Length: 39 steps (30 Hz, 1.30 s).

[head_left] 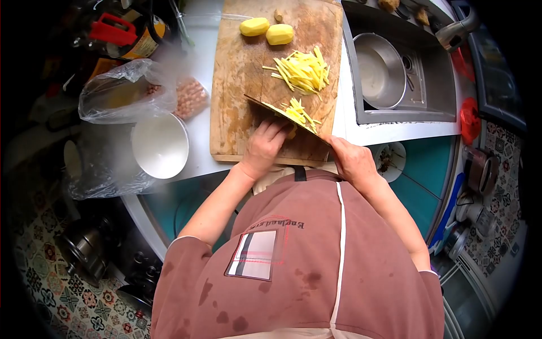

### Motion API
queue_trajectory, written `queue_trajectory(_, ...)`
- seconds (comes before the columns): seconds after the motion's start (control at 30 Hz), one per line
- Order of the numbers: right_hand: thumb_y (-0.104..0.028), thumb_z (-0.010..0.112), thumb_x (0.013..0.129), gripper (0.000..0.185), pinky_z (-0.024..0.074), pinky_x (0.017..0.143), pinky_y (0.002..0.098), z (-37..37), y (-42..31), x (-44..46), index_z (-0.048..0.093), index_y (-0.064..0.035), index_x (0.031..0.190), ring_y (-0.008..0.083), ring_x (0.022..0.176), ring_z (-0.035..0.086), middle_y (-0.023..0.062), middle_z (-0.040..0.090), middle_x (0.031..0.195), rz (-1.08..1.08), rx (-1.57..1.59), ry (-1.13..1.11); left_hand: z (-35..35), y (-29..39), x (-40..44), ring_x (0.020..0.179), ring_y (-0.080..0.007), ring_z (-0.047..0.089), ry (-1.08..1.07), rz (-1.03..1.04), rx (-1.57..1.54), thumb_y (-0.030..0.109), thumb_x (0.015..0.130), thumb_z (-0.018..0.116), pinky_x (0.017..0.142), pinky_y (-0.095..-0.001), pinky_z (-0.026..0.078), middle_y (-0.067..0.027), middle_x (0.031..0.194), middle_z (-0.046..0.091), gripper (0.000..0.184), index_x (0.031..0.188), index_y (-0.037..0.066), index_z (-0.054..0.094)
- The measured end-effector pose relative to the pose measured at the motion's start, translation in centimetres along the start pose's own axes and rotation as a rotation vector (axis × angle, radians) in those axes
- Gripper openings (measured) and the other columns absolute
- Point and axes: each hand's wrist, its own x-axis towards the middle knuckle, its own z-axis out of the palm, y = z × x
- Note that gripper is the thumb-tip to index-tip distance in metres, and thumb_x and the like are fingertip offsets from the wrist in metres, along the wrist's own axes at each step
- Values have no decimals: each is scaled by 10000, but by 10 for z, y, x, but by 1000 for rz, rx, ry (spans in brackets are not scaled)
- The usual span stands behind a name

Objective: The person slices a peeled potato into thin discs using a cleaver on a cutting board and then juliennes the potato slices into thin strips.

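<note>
My right hand (355, 161) is closed around the handle end of a kitchen knife (285, 114), its broad blade slanting across the wooden cutting board (231, 135). Behind the blade, my left hand (265, 144) has bent fingers pressed down on a yellow potato piece, mostly hidden by the fingers and blade. Thin potato strips (302, 114) lie against the far side of the blade. A larger heap of cut potato strips (305, 70) sits farther up the board. Beyond it rest two whole peeled potatoes, one peeled potato (254, 26) left of the other peeled potato (280, 34).
A small brown piece (278, 15) lies by the potatoes. At left are a white bowl (160, 146), a clear plastic bag (121, 93) and a pack of pinkish pieces (191, 97). The sink (420, 113) at right holds a metal basin (379, 70).
</note>
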Motion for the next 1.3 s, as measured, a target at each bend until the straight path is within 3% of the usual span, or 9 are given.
queue_trajectory(0.13, -19, 556, 837, 411, 527, 540, 366, -2, -1, -1, 588, -128, 1232, 260, 656, 647, 81, 619, 809, 8, 41, 20, 6, -4, -6, 1029, -329, 581, 47, 20, 24, 27, 763, 586, 889, -383, 517, -126, 1107, 621, 303, 1057, 13, 661)
queue_trajectory(0.23, -33, 568, 867, 366, 527, 545, 368, -9, -5, -1, 591, -120, 1223, 259, 666, 649, 83, 630, 820, 4, 89, 52, 4, -4, -5, 1041, -344, 584, 51, 9, -1, -1, 748, 668, 894, -399, 508, -133, 1096, 620, 287, 1034, 26, 669)
queue_trajectory(0.33, -52, 576, 903, 306, 528, 546, 372, -30, -10, -8, 599, -103, 1204, 273, 666, 653, 90, 646, 819, 6, 103, 53, 5, -4, -7, 1093, -331, 566, 61, 19, 0, 24, 767, 584, 918, -387, 510, -131, 1134, 616, 319, 1079, 12, 647)
queue_trajectory(0.63, -41, 570, 895, 330, 526, 540, 384, -11, -5, -2, 606, -126, 1212, 278, 633, 645, 70, 634, 798, 29, -30, -81, 8, -7, -9, 1072, -325, 579, 65, -10, -1, 20, 768, 598, 897, -387, 517, -120, 1130, 621, 302, 1064, 26, 658)
queue_trajectory(0.93, -48, 597, 892, 305, 532, 593, 391, -22, -11, 1, 602, -91, 1194, 297, 723, 659, 111, 649, 840, 24, 174, 82, 7, -8, -7, 1005, -336, 598, 83, 7, -24, -5, 753, 707, 849, -398, 521, -133, 1052, 627, 257, 1005, 22, 664)
queue_trajectory(1.1, -22, 585, 867, 337, 541, 570, 375, -49, -14, -10, 604, -101, 1194, 277, 698, 671, 103, 672, 876, 46, 38, -113, 9, -7, -10, 1089, -323, 580, 89, -6, -13, 23, 764, 608, 905, -383, 516, -127, 1133, 626, 271, 1030, 28, 658)
queue_trajectory(1.3, -27, 555, 848, 397, 531, 528, 381, -6, -6, 5, 593, -135, 1228, 272, 643, 649, 76, 616, 784, 4, 19, -33, 6, -6, -8, 1008, -312, 596, 63, -39, -27, 14, 754, 637, 847, -384, 522, -119, 1090, 632, 261, 1013, 28, 664)
